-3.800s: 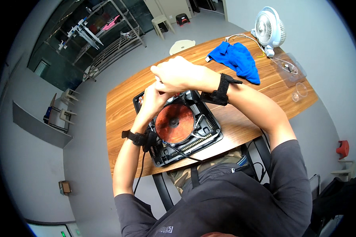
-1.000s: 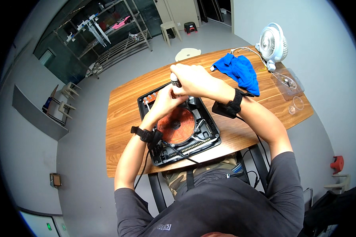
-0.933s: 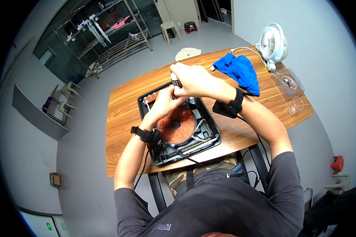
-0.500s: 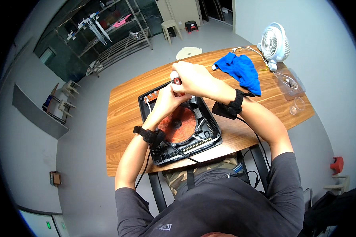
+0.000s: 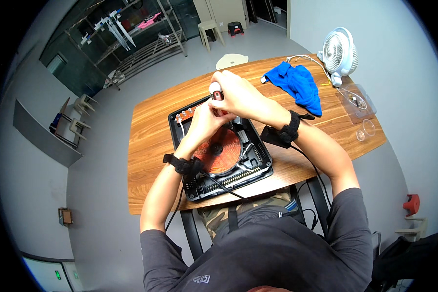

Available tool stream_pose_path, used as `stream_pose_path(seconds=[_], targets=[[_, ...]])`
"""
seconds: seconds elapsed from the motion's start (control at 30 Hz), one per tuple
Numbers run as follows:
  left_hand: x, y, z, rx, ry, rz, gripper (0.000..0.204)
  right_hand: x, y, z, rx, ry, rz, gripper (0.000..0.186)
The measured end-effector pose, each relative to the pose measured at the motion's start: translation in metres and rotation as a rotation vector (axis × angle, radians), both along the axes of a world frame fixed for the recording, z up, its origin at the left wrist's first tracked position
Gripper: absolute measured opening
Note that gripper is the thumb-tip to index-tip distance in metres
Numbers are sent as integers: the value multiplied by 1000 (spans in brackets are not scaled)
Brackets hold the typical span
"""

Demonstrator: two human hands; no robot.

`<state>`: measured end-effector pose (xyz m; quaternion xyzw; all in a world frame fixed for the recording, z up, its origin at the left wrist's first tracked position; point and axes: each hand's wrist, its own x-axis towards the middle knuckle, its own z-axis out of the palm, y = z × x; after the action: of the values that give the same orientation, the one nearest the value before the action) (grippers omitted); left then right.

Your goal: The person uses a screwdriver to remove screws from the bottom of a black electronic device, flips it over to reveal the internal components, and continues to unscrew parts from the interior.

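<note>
Opened induction cooker (image 5: 228, 174) is lying on the wooden table (image 5: 153, 141), near the person's edge, its round copper coil (image 5: 227, 156) facing up. Over its far part the left hand (image 5: 207, 119) is curling inward; whether it is pinching anything, I cannot tell. Just beyond, the right hand (image 5: 233, 96) is clasping a white-ended tool handle (image 5: 215, 89). Farther off, a blue cloth (image 5: 297, 86) is lying crumpled, and a white fan (image 5: 337, 52) is standing at the table's far right corner.

Left of the white desk fan (image 5: 335, 51) lies a crumpled blue cloth (image 5: 298, 86). On the fan's near side sit a clear plastic box (image 5: 351, 109) and, farther from the fan, a clear cup (image 5: 365, 131).
</note>
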<state>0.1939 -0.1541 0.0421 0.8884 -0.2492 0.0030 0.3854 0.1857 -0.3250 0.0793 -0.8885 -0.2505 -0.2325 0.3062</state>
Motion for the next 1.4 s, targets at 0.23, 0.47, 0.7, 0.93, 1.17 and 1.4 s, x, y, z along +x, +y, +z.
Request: stream_pose_path(seconds=[0.23,0.47,0.7,0.93,1.17,1.4], targets=[[13,11,-11,-93,14,-104,31,5,-4,-8,18,-66,100,48],[-4,-5,2,-87,-63,-8,34,2,-8,-8,62,105,97,46],[12,9,-14,-224,87,-180,30,-1,-10,-9,136,111,154,48],[1,1,3,-88,-29,-38,30,8,-5,-23,131,34,113,45],[5,4,-10,-168,-58,-124,31,-6,-3,-8,182,215,173,44],[16,11,-14,-144,48,-151,31,2,-4,-19,163,33,91,45]])
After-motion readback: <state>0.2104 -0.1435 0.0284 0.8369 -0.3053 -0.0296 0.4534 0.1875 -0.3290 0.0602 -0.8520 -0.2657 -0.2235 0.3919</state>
